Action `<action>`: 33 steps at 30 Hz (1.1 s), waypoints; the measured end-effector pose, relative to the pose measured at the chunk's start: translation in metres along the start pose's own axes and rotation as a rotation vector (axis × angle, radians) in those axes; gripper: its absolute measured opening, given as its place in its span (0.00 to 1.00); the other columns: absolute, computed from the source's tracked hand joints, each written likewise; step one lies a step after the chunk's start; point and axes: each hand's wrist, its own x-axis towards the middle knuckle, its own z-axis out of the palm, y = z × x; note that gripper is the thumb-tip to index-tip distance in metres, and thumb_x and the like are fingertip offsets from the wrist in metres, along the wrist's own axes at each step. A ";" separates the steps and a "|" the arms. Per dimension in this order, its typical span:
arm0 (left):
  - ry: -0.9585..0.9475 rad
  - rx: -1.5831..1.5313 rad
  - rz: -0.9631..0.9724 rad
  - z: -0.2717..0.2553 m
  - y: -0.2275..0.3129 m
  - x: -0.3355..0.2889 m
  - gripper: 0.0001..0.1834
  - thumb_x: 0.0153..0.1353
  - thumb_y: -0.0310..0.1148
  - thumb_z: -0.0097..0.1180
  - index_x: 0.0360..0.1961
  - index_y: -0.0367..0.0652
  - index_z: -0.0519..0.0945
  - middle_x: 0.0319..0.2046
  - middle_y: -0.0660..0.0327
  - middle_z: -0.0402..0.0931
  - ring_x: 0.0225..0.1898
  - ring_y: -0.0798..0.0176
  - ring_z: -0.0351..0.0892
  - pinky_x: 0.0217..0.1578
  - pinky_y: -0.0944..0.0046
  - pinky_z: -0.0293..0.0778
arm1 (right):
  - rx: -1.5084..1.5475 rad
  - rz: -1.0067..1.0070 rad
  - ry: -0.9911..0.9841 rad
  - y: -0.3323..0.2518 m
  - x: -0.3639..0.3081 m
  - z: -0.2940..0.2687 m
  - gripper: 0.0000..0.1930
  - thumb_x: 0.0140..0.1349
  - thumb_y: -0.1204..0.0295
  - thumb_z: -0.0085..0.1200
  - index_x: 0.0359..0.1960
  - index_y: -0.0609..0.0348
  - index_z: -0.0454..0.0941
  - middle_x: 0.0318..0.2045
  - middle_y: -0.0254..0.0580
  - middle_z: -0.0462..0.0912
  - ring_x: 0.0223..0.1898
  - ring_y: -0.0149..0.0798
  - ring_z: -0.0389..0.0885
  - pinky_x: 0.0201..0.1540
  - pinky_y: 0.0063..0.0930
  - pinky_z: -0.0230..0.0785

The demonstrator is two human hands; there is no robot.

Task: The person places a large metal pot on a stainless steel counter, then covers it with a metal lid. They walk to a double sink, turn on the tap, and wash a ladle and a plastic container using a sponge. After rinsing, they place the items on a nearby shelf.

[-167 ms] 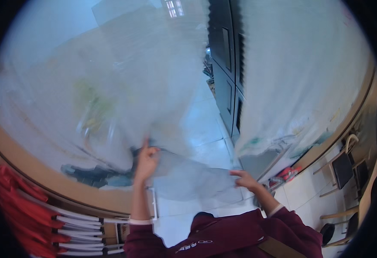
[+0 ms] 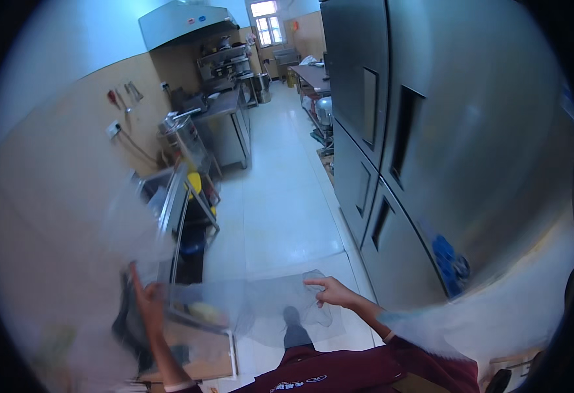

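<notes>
A thin, clear plastic sheet (image 2: 260,304), filmy and almost see-through, hangs stretched in the near middle of the view between both hands. It looks wrinkled and slightly grey, and the pale tiled floor (image 2: 280,196) shows through it; motion blur smears its left part. The left hand (image 2: 146,298), near left, pinches the sheet's left edge with fingers pointing up. The right hand (image 2: 333,291), near right of centre, grips the sheet's right top edge, forefinger stretched leftward. Behind the left hand stands a steel bench (image 2: 224,121) along the tan left wall, running to the far end. On the right rises a tall grey steel refrigerator (image 2: 431,131) with recessed handles. A dark red sleeve (image 2: 365,373) covers the right forearm.
</notes>
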 end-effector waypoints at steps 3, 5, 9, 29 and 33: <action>0.046 0.066 -0.024 0.022 -0.044 0.111 0.40 0.51 0.15 0.46 0.67 0.49 0.58 0.26 0.65 0.73 0.29 0.72 0.69 0.34 0.72 0.69 | 0.208 -0.033 0.056 -0.009 0.109 -0.052 0.30 0.51 0.86 0.45 0.60 0.62 0.66 0.59 0.48 0.68 0.38 0.34 0.79 0.40 0.27 0.77; 0.008 0.136 -0.022 0.055 -0.070 0.199 0.33 0.51 0.16 0.45 0.61 0.47 0.68 0.26 0.65 0.74 0.28 0.72 0.70 0.33 0.71 0.70 | 0.484 0.092 0.184 -0.019 0.165 -0.087 0.29 0.52 0.86 0.45 0.60 0.63 0.66 0.58 0.46 0.70 0.38 0.31 0.78 0.41 0.27 0.76; -0.419 0.271 0.028 0.195 -0.111 0.374 0.20 0.49 0.22 0.50 0.45 0.43 0.82 0.30 0.55 0.81 0.28 0.64 0.78 0.33 0.65 0.74 | 0.651 0.162 0.427 -0.014 0.238 -0.179 0.27 0.54 0.84 0.48 0.60 0.64 0.65 0.60 0.45 0.68 0.42 0.33 0.77 0.41 0.30 0.77; -0.237 0.355 -0.112 0.542 -0.424 0.936 0.11 0.59 0.31 0.56 0.37 0.32 0.81 0.27 0.58 0.79 0.30 0.65 0.76 0.34 0.64 0.73 | 0.744 -0.012 0.370 -0.236 0.930 -0.675 0.32 0.53 0.86 0.48 0.63 0.61 0.60 0.49 0.52 0.76 0.30 0.30 0.78 0.34 0.22 0.76; -0.324 0.307 -0.151 0.683 -0.432 1.114 0.06 0.55 0.27 0.54 0.31 0.35 0.78 0.25 0.53 0.78 0.27 0.55 0.79 0.35 0.64 0.73 | 0.710 -0.034 0.489 -0.290 1.040 -0.783 0.37 0.51 0.88 0.47 0.66 0.60 0.54 0.53 0.54 0.73 0.29 0.30 0.77 0.33 0.21 0.75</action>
